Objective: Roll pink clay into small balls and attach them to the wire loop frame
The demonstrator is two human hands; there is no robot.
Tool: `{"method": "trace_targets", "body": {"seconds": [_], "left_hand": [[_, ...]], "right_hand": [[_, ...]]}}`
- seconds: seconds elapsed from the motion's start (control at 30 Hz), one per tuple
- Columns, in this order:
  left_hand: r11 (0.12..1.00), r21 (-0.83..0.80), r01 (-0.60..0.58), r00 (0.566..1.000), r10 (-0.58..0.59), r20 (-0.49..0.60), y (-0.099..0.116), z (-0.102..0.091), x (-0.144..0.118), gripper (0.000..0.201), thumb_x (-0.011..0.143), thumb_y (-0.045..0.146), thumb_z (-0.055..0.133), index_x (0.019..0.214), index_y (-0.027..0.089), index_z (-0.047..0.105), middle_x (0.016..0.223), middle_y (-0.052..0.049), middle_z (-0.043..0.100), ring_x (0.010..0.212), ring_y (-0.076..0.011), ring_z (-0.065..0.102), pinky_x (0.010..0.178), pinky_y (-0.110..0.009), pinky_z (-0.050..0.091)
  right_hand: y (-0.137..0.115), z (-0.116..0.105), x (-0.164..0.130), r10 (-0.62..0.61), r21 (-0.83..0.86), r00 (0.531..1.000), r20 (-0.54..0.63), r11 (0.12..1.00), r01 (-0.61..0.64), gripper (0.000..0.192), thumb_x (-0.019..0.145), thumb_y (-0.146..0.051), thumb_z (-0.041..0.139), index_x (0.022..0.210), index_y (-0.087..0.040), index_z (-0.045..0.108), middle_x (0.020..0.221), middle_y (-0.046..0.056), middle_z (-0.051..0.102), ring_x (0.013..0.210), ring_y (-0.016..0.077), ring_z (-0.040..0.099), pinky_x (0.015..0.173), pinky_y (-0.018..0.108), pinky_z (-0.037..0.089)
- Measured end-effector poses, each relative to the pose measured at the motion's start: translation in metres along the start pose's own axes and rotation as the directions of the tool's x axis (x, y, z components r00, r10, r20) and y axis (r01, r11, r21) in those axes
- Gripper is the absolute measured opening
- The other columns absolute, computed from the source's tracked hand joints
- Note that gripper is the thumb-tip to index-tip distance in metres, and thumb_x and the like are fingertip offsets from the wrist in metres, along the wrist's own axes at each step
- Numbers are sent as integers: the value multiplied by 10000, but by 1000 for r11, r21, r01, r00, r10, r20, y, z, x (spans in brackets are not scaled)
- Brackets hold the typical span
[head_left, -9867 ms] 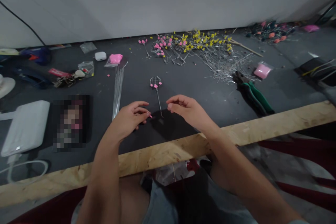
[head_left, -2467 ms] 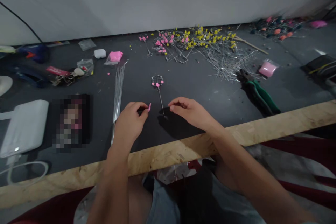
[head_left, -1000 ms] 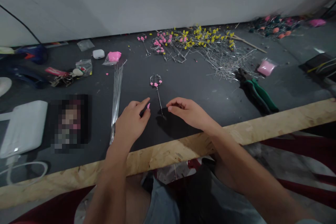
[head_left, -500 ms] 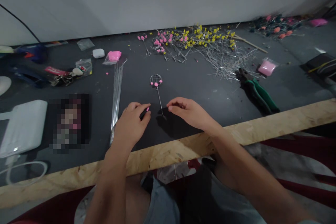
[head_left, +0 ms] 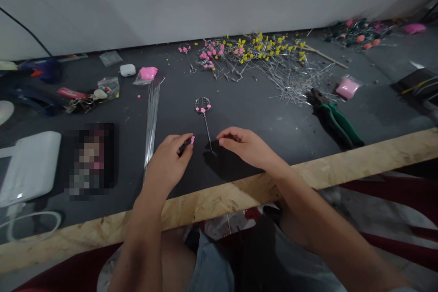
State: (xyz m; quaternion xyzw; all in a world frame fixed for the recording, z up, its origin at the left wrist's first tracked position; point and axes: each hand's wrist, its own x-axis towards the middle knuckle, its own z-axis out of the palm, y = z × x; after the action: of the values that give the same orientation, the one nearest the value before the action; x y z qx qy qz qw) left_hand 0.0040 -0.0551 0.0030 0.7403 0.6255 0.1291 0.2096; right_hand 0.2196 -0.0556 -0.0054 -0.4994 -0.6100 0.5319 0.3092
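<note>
My left hand [head_left: 171, 157] is closed in a pinch, with a small pink lump of soft clay [head_left: 192, 139] between thumb and forefinger. Just to its right, a wire piece [head_left: 207, 127] lies on the dark tabletop; its stem points toward me and its far end is a wire cage [head_left: 203, 104] dotted with several pink lumps. On the other side of that stem is my right hand [head_left: 244, 146], curled with thumb and forefinger tips nearly meeting. Anything between those tips is too small to make out. Neither hand touches the wire piece.
A bundle of straight wires [head_left: 152, 123] lies left of my left hand. Green-handled pliers [head_left: 337, 121] rest at right, near a pink clay packet [head_left: 348, 87]. Farther back are wire stems with yellow tips [head_left: 270, 48] and another pink packet [head_left: 148, 73]. A wooden edge [head_left: 219, 200] borders the table.
My left hand has shifted slightly left, and more of the pink clay shows at its fingertips. My right hand and the wire piece look almost unmoved.
</note>
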Motion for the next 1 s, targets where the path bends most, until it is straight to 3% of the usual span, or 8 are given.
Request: {"method": "trace_targets", "body": {"seconds": [0.23,0.63,0.9,1.0], "left_hand": [[994,109,-12,1000,13,-9,2,7,0,355,885,352,398,1160,236,590,1045,-63,534,940,-199,532,845,-345,435],[999,-19,47,999,-47,-27,2,4,1,284,860,346,458,1094,244,582,1039,-50,574,926,-190,557,744,-310,444],[992,126,24,999,-28,30,7,2,1,342,875,387,421,1176,329,572,1041,-37,543,933,-203,542,726,-315,433],[988,151,32,999,-36,28,7,1,0,344,873,397,420,1159,313,592,1043,-40,534,944,-204,535,738,-315,434]], "right_hand": [[0,0,0,3,-11,1000,-7,1000,-3,224,842,-360,495,939,-199,618,812,12,611,701,120,515,653,252,395],[-1,0,0,3,-7,1000,-1,1000,-3,228,846,-357,492,944,-194,617,810,11,610,696,116,513,644,245,391],[-1,0,0,8,6,1000,2,1000,-8,220,845,-351,496,944,-195,616,818,11,613,705,117,516,652,246,393],[-2,0,0,17,-2,1000,2,1000,-17,218,843,-352,497,940,-198,617,809,8,612,700,116,517,646,246,392]]}}
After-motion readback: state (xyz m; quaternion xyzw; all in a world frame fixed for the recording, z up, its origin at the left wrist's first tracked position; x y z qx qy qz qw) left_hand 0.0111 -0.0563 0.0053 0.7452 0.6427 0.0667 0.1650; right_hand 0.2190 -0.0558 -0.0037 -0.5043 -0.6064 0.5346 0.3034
